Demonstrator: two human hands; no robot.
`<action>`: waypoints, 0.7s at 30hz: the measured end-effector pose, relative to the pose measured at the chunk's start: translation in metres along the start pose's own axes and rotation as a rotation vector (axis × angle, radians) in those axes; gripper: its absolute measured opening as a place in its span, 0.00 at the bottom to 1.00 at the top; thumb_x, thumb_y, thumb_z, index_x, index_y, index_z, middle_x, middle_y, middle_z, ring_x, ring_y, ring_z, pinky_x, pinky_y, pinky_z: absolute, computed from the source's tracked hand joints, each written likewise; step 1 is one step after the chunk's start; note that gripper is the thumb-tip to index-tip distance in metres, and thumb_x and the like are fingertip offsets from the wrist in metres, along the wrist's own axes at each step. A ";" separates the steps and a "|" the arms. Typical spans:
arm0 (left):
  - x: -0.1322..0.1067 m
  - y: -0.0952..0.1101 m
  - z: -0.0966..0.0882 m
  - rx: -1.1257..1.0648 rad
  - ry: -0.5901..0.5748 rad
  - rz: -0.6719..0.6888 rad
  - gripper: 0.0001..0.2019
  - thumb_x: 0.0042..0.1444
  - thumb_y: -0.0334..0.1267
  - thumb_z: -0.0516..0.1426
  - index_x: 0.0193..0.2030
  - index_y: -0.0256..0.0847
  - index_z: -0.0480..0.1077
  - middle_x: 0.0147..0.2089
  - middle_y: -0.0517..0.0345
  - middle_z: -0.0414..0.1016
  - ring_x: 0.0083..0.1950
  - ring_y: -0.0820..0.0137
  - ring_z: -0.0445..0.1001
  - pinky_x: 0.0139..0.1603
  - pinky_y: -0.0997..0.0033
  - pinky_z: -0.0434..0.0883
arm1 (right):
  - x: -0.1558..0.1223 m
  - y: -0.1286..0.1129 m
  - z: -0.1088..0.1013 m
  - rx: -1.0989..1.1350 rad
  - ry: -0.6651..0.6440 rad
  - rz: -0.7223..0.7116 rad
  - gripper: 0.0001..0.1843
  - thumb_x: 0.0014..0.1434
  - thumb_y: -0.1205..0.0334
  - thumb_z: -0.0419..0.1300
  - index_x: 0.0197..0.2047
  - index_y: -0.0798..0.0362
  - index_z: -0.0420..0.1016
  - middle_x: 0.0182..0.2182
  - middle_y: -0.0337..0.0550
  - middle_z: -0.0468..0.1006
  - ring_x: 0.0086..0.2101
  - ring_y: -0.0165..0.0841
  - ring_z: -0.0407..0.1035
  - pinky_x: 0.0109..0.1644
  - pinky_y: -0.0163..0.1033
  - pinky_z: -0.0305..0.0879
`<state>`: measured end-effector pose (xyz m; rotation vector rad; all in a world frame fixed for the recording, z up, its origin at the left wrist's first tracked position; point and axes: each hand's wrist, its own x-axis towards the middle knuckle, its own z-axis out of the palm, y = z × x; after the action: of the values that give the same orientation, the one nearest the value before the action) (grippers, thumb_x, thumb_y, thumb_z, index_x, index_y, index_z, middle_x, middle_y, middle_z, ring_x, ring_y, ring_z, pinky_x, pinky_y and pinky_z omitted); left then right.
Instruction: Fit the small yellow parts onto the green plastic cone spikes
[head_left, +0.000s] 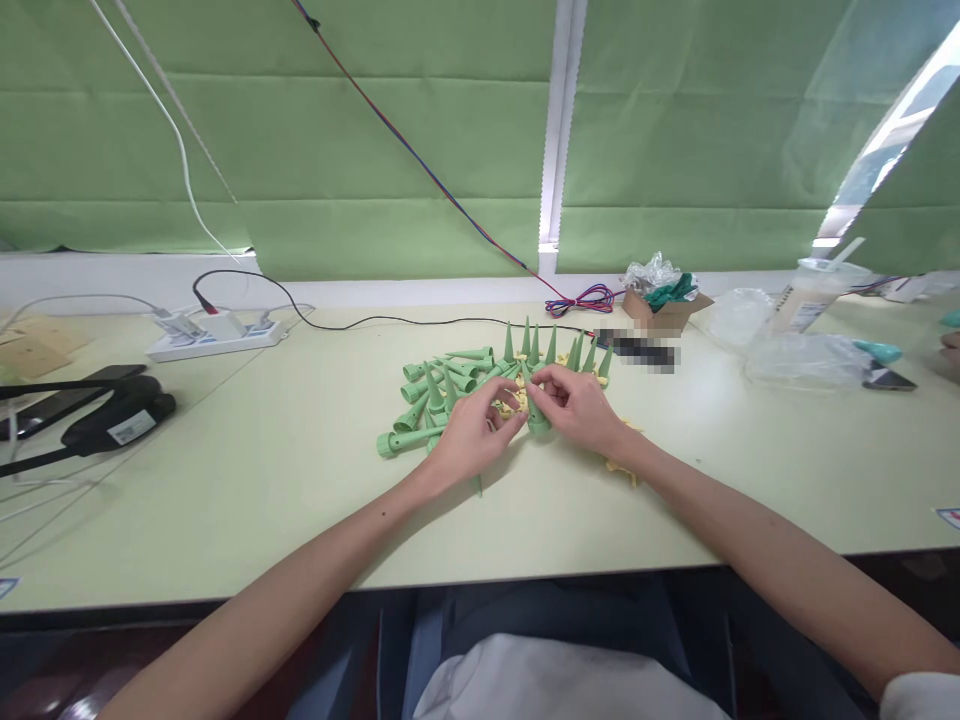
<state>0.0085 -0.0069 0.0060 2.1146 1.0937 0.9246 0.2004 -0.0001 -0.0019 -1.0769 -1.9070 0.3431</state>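
Observation:
A green plastic cone spike (537, 420) stands point up on the table between my hands. My right hand (581, 405) is closed on it, thumb and fingers pinching its upper part. My left hand (474, 428) is just left of the cone, its fingers curved and apart, with the thumb tip close to the cone; whether they touch I cannot tell. Small yellow plastic pieces (512, 398) lie behind and between the hands, partly hidden. Loose green cone spikes (414, 438) are heaped to the left. Several upright cones (551, 346) stand in a row behind, with yellow bits near their bases.
More yellow pieces (624, 468) lie under my right forearm. Behind are a cardboard box (660, 316) and a coiled cable (589, 300). A drink cup (806, 298), plastic bag (799, 362) and phone (889, 378) stand right; a power strip (217, 340) and black device (120, 415) lie left.

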 end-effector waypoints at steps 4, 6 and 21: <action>0.000 0.000 0.000 -0.062 -0.021 -0.013 0.17 0.60 0.43 0.59 0.54 0.43 0.64 0.49 0.54 0.76 0.25 0.77 0.71 0.29 0.72 0.70 | -0.002 -0.001 0.000 0.044 -0.063 -0.023 0.11 0.67 0.54 0.53 0.39 0.52 0.70 0.21 0.33 0.66 0.21 0.27 0.57 0.27 0.33 0.55; -0.001 -0.001 0.001 -0.088 -0.029 -0.007 0.19 0.59 0.42 0.59 0.55 0.44 0.62 0.51 0.53 0.76 0.24 0.77 0.71 0.28 0.72 0.70 | -0.003 -0.002 0.001 0.048 -0.092 -0.035 0.12 0.68 0.54 0.52 0.41 0.52 0.70 0.22 0.34 0.68 0.22 0.27 0.59 0.27 0.33 0.56; 0.000 -0.007 0.003 0.019 -0.056 0.049 0.15 0.63 0.42 0.55 0.54 0.43 0.62 0.43 0.54 0.73 0.20 0.79 0.62 0.21 0.74 0.60 | -0.001 -0.006 -0.003 -0.048 -0.090 -0.039 0.15 0.71 0.54 0.48 0.39 0.51 0.70 0.24 0.35 0.70 0.23 0.29 0.60 0.32 0.34 0.57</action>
<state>0.0077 -0.0045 -0.0010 2.1785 1.0305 0.8755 0.1994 -0.0053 0.0028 -1.0697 -2.0222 0.3304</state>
